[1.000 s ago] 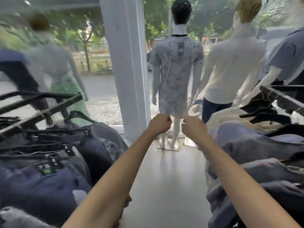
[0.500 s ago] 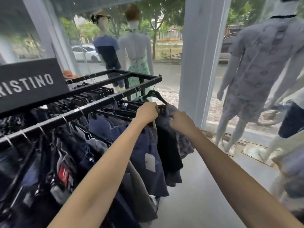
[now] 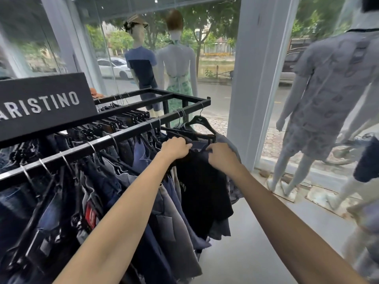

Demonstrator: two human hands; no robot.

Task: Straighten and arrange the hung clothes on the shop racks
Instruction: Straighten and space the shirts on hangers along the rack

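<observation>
We judge the job barely begun. Our left hand [image 3: 176,147] and right hand [image 3: 221,155] both curl round the shoulders of a black T-shirt [image 3: 202,187] hanging at the window end of the rack [image 3: 127,132]; the crowded jeans [image 3: 47,212] along its rail look unsorted.

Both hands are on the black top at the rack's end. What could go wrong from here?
1. The left hand and right hand both grip the top at its neckline; a hard tug could pull it off the hanger.
2. Neighbours hang close, so shifting it may skew the grey garment behind.
</observation>
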